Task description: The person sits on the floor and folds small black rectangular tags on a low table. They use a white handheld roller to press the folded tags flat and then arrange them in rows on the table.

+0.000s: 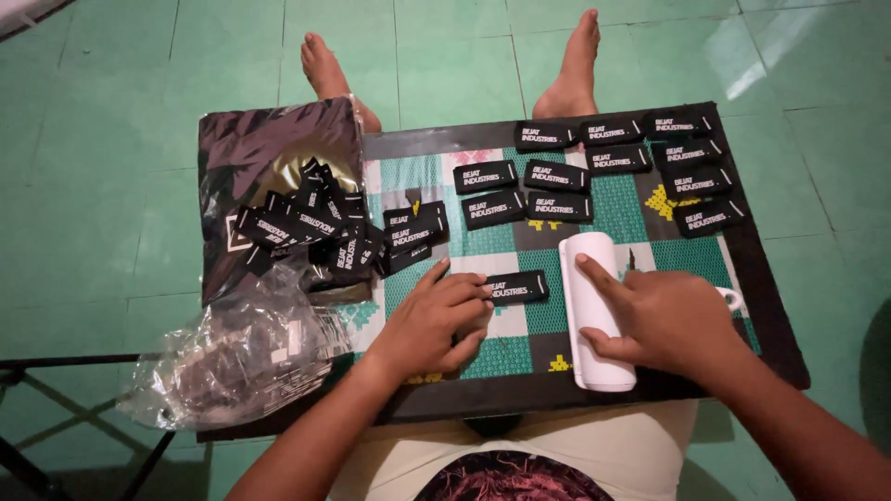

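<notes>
Head view, looking down over my lap. A dark rectangular board (761, 306), covered by a green, white and grey patterned cloth (613, 199), fills the middle of the frame above my pale shorts (613, 450).

Lower centre: my left hand (436, 320) lies palm down on the cloth, fingers loosely bent, its fingertips touching the left end of a single black rectangular rubber patch with white lettering (518, 288). The patch lies flat, just left of the roller and apart from the other patches; the hand presses on it rather than grips it.

Lower right of centre: my right hand (664, 320) rests on a white cylindrical roller (589, 315) that lies with its axis running up and down the frame. The index finger stretches across the top of the cylinder and the thumb lies against its lower side, so the hand holds it in a loose, half-open grasp. A small white handle loop (733, 299) shows at the right of the hand.

Upper centre to upper right: further black patches lie flat in rows (640, 158) on the cloth.

Left of centre: a loose heap of black patches (316, 227) spills from a dark glossy plastic bag (269, 139).

Lower left: a crumpled clear plastic bag (232, 357) overhangs the board's edge.

Top edge: my two bare feet (571, 70) rest on a green tiled floor (102, 167).
</notes>
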